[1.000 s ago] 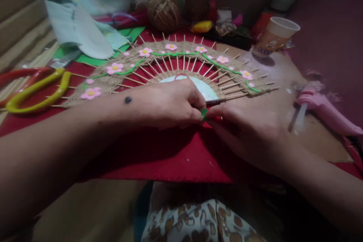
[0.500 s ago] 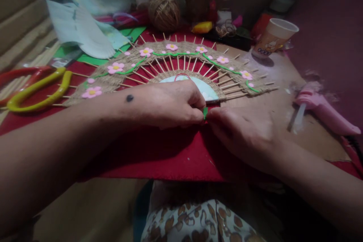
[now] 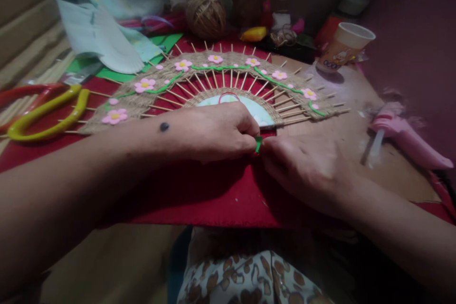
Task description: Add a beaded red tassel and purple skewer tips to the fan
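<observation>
"Where is the small, bright-green, flexible strip (image 3: 259, 143)?"

"Between the fingertips of both hands, just in front of the large fan of woven tan twine (image 3: 228, 61) with its pink flowers."

"How is it held?"

"The left hand (image 3: 217, 129) pinches its left side between thumb and finger; the right hand (image 3: 306, 156) is closed with its fingertips on the right edge. Gripping both sides probably steadies so small a piece."

"And the pink plastic gun-shaped tool (image 3: 415, 137)?"

"It lies on the worktop (image 3: 206, 199), beyond the right forearm, presumably so that the right hand can reach it easily."
</observation>
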Action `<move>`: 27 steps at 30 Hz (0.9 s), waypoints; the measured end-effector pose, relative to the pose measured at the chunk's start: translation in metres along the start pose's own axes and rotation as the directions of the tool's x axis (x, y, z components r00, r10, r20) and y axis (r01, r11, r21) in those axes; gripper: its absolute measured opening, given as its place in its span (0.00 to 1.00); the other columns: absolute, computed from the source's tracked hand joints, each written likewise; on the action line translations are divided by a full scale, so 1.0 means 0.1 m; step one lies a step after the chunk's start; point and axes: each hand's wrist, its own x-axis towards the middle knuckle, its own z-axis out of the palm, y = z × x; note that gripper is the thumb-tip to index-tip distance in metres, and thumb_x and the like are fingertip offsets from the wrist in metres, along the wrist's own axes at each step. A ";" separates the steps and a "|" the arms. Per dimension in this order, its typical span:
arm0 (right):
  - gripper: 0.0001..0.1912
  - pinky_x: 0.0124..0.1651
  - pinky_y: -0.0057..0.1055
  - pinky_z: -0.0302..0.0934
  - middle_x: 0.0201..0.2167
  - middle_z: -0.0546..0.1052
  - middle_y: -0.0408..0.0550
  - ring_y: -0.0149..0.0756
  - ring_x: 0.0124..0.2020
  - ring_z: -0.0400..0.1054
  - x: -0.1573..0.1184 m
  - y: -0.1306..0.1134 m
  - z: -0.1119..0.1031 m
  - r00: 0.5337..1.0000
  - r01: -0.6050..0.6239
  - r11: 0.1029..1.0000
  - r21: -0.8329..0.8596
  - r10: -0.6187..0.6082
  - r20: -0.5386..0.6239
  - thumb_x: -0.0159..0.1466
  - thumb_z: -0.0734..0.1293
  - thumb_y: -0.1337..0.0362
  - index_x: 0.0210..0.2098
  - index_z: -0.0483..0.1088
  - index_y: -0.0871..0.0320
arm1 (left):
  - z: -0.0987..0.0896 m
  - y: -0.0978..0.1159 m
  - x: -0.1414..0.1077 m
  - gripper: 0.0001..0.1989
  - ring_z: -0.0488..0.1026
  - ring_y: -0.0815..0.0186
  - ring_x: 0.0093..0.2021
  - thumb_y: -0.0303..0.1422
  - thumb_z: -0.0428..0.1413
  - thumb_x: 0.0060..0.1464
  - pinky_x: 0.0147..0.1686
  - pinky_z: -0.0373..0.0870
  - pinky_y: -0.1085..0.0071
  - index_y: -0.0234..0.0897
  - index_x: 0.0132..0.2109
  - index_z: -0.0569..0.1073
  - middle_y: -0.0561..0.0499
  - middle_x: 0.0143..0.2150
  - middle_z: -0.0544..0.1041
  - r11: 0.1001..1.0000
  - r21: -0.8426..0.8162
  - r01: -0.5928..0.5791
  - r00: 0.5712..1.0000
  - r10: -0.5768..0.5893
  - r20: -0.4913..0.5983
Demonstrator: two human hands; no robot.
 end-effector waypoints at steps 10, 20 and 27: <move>0.09 0.23 0.32 0.47 0.19 0.71 0.42 0.32 0.18 0.63 0.02 0.00 -0.01 1.000 -0.003 1.000 0.029 0.003 -0.015 0.63 0.59 0.69 0.31 0.70 0.60 | 0.02 -0.03 0.00 0.08 0.64 0.71 0.21 0.32 0.52 0.46 0.20 0.52 0.75 0.38 0.25 0.74 0.55 0.19 0.70 0.998 -0.008 -0.067 0.997 0.067 0.024; 0.09 0.25 0.29 0.52 0.23 0.74 0.44 0.30 0.21 0.66 -0.01 -0.01 0.01 0.995 -0.077 0.988 0.131 0.085 -0.059 0.65 0.59 0.67 0.32 0.70 0.61 | 0.05 -0.02 0.01 0.08 0.65 0.71 0.21 0.29 0.52 0.45 0.20 0.52 0.74 0.38 0.24 0.75 0.55 0.19 0.70 0.998 -0.002 -0.070 0.997 0.070 -0.032; 0.09 0.25 0.30 0.51 0.24 0.75 0.44 0.30 0.21 0.65 -0.02 0.02 0.00 0.997 -0.010 0.996 0.088 0.017 -0.076 0.65 0.60 0.67 0.34 0.71 0.61 | 0.03 -0.02 0.00 0.07 0.64 0.71 0.19 0.32 0.53 0.44 0.20 0.52 0.73 0.38 0.25 0.76 0.55 0.18 0.70 1.000 -0.026 -0.017 1.000 0.017 -0.011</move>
